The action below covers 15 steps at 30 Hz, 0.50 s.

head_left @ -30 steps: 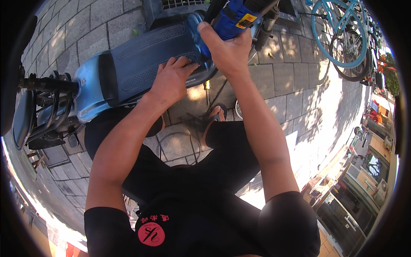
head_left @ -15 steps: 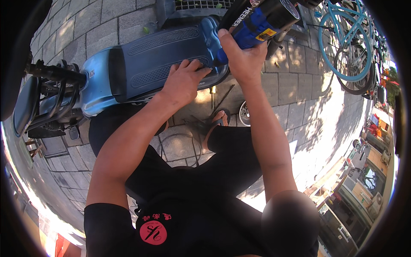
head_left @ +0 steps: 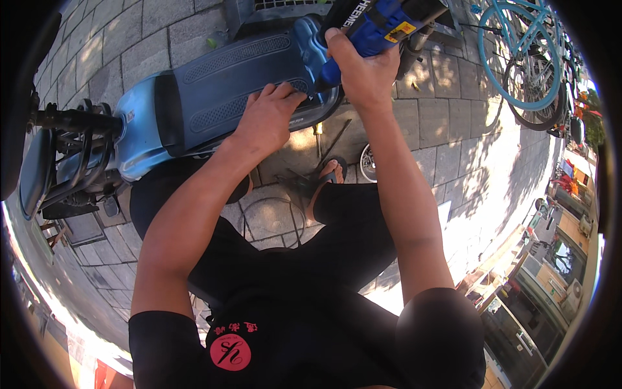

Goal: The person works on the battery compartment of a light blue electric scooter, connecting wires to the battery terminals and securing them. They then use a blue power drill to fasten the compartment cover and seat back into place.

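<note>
A light-blue electric scooter [head_left: 139, 123] lies across the upper left, its dark ribbed footboard [head_left: 214, 84] facing up. My left hand [head_left: 264, 122] rests on the near edge of that footboard, its fingers spread and slightly bent; the thumb is hidden. My right hand [head_left: 366, 78] is closed around a blue and black power drill [head_left: 392, 24] with a yellow sticker. The drill's blue front end points down at the right end of the footboard, a short way from my left fingertips. Whether a bit or screw sits there is too small to tell.
A screwdriver with a yellow handle [head_left: 318, 129] and a thin black rod [head_left: 337, 136] lie on the paving below the footboard. My sandaled foot [head_left: 332, 170], a thin black cable [head_left: 304, 220] and a small wheel [head_left: 367, 163] are nearby. Bicycles with a teal tyre [head_left: 536, 106] stand upper right.
The scooter, the drill and both hands sit slightly further left and up in the picture. My left fingers are more bent. The drill stays in my right hand.
</note>
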{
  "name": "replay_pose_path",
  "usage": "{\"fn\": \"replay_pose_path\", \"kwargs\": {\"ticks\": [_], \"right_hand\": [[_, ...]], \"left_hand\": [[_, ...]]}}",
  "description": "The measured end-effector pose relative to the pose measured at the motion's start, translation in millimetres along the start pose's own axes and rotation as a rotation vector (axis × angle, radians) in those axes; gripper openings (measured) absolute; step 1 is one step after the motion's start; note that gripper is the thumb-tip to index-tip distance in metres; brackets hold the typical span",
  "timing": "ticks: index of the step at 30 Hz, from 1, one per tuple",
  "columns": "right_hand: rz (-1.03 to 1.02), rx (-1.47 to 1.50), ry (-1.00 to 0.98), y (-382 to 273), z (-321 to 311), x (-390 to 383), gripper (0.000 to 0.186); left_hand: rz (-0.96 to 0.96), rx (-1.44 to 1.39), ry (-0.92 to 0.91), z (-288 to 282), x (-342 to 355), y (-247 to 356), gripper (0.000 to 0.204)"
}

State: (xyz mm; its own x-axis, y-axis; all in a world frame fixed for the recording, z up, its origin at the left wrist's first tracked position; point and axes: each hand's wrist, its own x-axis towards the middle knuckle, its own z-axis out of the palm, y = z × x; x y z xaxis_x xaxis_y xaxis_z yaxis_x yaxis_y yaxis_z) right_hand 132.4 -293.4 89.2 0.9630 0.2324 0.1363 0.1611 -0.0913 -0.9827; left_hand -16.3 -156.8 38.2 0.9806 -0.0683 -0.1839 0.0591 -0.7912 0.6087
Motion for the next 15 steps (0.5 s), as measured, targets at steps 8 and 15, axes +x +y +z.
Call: {"fn": "replay_pose_path", "kwargs": {"ticks": [8,15], "right_hand": [[-0.057,-0.001,-0.001,-8,6,-5,0.018],[-0.155,-0.112,-0.017,0,9,-12,0.02]], "left_hand": [[0.009,0.012,0.016,-1,-2,0,0.066],[0.014,0.025,0.018,1,-1,-1,0.067]]}}
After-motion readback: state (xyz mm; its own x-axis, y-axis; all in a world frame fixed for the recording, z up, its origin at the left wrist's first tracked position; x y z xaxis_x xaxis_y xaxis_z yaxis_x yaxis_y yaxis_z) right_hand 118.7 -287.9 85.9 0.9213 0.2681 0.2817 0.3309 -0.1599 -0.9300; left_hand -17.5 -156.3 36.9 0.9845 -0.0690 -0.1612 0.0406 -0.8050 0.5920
